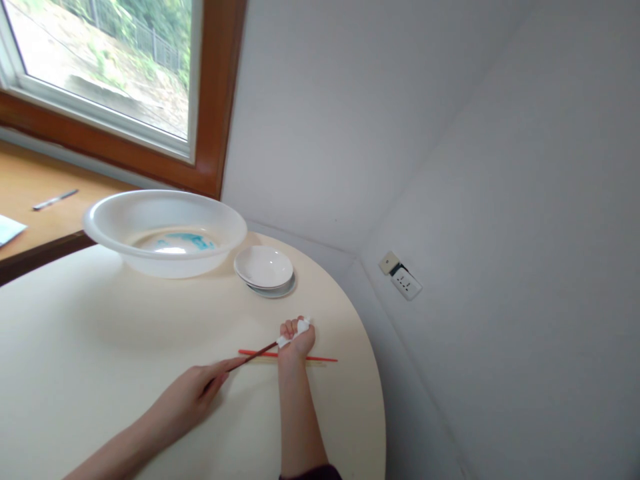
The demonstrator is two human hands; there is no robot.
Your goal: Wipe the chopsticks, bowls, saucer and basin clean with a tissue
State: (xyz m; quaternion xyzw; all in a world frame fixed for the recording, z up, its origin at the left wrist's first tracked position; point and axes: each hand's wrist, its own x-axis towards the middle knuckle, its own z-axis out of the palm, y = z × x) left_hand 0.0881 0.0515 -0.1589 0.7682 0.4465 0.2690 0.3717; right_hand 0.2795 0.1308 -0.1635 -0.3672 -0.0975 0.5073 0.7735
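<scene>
My left hand [200,390] is closed on one end of a dark brown chopstick [254,355], which slants up to the right. Around its other end, my right hand [298,341] grips a crumpled white tissue [303,326]. Beneath the dark chopstick and my right wrist, a red chopstick [323,360] lies on the table, partly covered. Close beside it shows a thin yellowish stick [316,364], hard to make out. Two stacked white dishes [264,265] sit beyond my right hand.
A translucent plastic basin [165,263] with a blue pattern inside stands at the back of the round cream table [100,373]. On the wooden ledge [30,173] by the window lie a pen [55,199] and pale paper [9,230]. A white wall socket [407,284] is at right.
</scene>
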